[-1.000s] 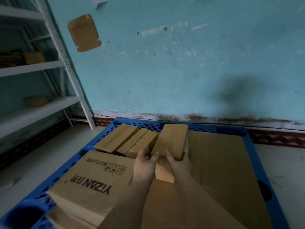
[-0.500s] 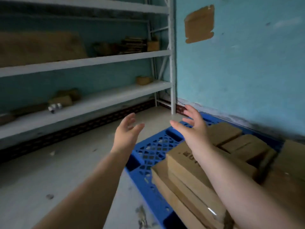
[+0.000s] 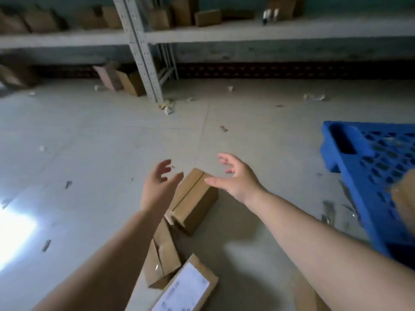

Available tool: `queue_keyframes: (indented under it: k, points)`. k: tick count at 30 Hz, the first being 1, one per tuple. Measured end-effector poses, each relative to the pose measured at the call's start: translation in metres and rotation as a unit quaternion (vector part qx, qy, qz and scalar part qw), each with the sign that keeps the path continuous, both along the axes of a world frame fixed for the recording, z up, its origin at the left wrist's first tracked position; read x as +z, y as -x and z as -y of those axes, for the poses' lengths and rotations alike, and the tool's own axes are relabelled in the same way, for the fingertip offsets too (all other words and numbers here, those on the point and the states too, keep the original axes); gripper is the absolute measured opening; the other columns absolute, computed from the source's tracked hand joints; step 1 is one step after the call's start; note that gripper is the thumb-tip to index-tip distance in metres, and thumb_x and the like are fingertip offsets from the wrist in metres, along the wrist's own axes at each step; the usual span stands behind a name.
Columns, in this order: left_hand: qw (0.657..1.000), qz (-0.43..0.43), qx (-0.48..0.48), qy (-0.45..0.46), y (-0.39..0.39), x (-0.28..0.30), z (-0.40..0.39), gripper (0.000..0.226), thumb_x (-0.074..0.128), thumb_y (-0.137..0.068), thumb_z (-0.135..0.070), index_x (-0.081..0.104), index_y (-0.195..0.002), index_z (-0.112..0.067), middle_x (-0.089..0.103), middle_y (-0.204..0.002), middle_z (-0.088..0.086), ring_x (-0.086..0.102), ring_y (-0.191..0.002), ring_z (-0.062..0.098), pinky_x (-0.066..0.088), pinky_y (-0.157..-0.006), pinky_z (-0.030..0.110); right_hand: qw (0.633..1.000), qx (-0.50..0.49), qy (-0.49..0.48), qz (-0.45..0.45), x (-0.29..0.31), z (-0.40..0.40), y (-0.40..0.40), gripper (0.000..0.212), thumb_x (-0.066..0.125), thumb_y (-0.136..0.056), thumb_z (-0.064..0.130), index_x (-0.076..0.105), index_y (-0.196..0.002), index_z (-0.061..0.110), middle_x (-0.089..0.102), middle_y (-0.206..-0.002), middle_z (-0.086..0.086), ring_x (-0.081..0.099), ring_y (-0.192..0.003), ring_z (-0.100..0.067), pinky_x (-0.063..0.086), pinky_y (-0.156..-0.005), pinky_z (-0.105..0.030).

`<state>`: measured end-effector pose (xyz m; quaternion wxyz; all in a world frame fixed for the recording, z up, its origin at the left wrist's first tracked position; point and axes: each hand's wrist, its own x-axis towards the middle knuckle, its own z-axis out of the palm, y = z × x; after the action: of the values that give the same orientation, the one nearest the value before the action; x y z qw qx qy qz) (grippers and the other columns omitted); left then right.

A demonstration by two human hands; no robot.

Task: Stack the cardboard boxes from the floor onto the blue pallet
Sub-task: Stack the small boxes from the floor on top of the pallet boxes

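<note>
Head view: both hands spread above a box on the floor

We see our left hand point(image 3: 158, 187) and right hand point(image 3: 237, 179) stretched out over the grey floor point(image 3: 89, 142), fingers spread and relaxed, gripping nothing. Between and just beneath them lies a long cardboard box point(image 3: 193, 199) flat on the floor, its top seam running away from us; whether either hand touches it we cannot tell. Nearer to us a second cardboard box point(image 3: 162, 254) lies end to end with the first, its flaps partly loose, and nearer still sits a box with a white label point(image 3: 187, 288) at the bottom edge. The blue pallet point(image 3: 368, 173) stands on the right, well apart from these boxes, with a blurred brown box corner point(image 3: 404, 198) on its near part. Far off, metal shelving point(image 3: 143, 39) carries more boxes, and paper scraps dot the floor.
</note>
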<state>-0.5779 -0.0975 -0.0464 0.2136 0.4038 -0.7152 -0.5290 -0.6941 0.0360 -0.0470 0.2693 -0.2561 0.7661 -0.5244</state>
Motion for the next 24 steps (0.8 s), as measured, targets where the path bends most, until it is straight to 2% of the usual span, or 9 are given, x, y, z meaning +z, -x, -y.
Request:
queue_keyframes:
  k: [2, 4, 8, 10, 12, 14, 19, 22, 24]
  points:
    - [0.997, 0.047, 0.05, -0.02, -0.046, -0.054, -0.002, 0.048, 0.065, -0.082, -0.018, 0.051, -0.128, -0.017, 0.054, -0.128, 0.008, 0.053, -0.113, 0.027, 0.046, -0.095, 0.041, 0.995, 0.068, -0.071, 0.025, -0.053, 0.014, -0.036, 0.077, 0.08, -0.071, 0.024, 0.042, -0.138, 0.021, 0.044, -0.141, -0.005, 0.043, -0.117, -0.013, 0.035, -0.091, -0.023]
    - [0.986, 0.109, 0.12, -0.03, -0.091, -0.105, -0.017, 0.052, 0.066, -0.08, -0.018, 0.05, -0.129, -0.015, 0.051, -0.133, 0.009, 0.049, -0.118, 0.027, 0.041, -0.099, 0.041, 0.98, 0.126, -0.149, 0.027, -0.101, 0.02, -0.068, 0.081, 0.079, -0.072, 0.028, 0.037, -0.141, 0.023, 0.038, -0.146, -0.005, 0.04, -0.128, -0.018, 0.036, -0.096, -0.026]
    - [0.921, 0.261, 0.234, -0.173, -0.156, -0.18, -0.057, 0.076, 0.067, -0.078, -0.03, 0.03, -0.141, -0.01, 0.044, -0.139, 0.019, 0.044, -0.125, 0.035, 0.036, -0.104, 0.044, 0.929, 0.188, -0.318, 0.017, -0.179, 0.011, -0.107, 0.098, 0.079, -0.069, 0.038, 0.023, -0.148, 0.02, 0.03, -0.151, -0.008, 0.035, -0.136, -0.025, 0.033, -0.108, -0.031]
    - [0.884, 0.236, 0.275, -0.296, -0.165, -0.197, -0.073, 0.076, 0.067, -0.079, -0.028, 0.029, -0.14, -0.004, 0.049, -0.132, 0.022, 0.049, -0.118, 0.037, 0.041, -0.097, 0.045, 0.9, 0.192, -0.388, 0.052, -0.202, 0.001, -0.114, 0.106, 0.079, -0.068, 0.041, 0.017, -0.149, 0.013, 0.033, -0.151, -0.011, 0.036, -0.137, -0.026, 0.033, -0.11, -0.033]
    - [0.86, 0.204, 0.279, -0.376, -0.16, -0.2, -0.081, 0.056, 0.065, -0.08, -0.026, 0.046, -0.127, -0.001, 0.058, -0.113, 0.02, 0.057, -0.097, 0.035, 0.049, -0.076, 0.044, 0.892, 0.184, -0.402, 0.092, -0.212, -0.007, -0.112, 0.096, 0.08, -0.067, 0.04, 0.031, -0.142, 0.007, 0.044, -0.143, -0.011, 0.045, -0.13, -0.025, 0.037, -0.107, -0.034]
    - [0.857, 0.187, 0.274, -0.394, -0.148, -0.197, -0.082, 0.045, 0.063, -0.081, -0.025, 0.052, -0.118, -0.003, 0.061, -0.109, 0.021, 0.06, -0.095, 0.037, 0.052, -0.077, 0.045, 0.903, 0.158, -0.382, 0.117, -0.207, -0.011, -0.103, 0.081, 0.081, -0.066, 0.037, 0.044, -0.132, 0.009, 0.055, -0.133, -0.008, 0.053, -0.12, -0.023, 0.042, -0.103, -0.036]
    - [0.87, 0.123, 0.251, -0.405, -0.1, -0.151, -0.093, 0.05, 0.064, -0.081, -0.02, 0.039, -0.122, -0.006, 0.059, -0.111, 0.019, 0.057, -0.095, 0.036, 0.048, -0.085, 0.048, 0.94, 0.078, -0.31, 0.122, -0.146, -0.025, -0.053, 0.052, 0.079, -0.068, 0.033, 0.055, -0.111, 0.016, 0.065, -0.115, -0.002, 0.061, -0.104, -0.019, 0.048, -0.094, -0.035]
    - [0.881, 0.08, 0.215, -0.414, -0.061, -0.104, -0.103, 0.062, 0.067, -0.079, -0.023, 0.035, -0.129, -0.005, 0.056, -0.117, 0.02, 0.055, -0.1, 0.039, 0.045, -0.092, 0.056, 0.962, 0.025, -0.259, 0.079, -0.083, -0.039, -0.016, 0.046, 0.078, -0.071, 0.03, 0.052, -0.108, 0.021, 0.066, -0.112, -0.001, 0.062, -0.099, -0.018, 0.049, -0.086, -0.029]
    - [0.904, 0.052, 0.174, -0.388, -0.029, -0.068, -0.108, 0.061, 0.067, -0.078, -0.022, 0.038, -0.129, -0.005, 0.058, -0.114, 0.022, 0.057, -0.1, 0.041, 0.046, -0.09, 0.057, 0.972, -0.017, -0.228, 0.047, -0.037, -0.054, 0.009, 0.045, 0.079, -0.069, 0.029, 0.055, -0.106, 0.02, 0.067, -0.109, -0.001, 0.063, -0.1, -0.019, 0.05, -0.089, -0.03]
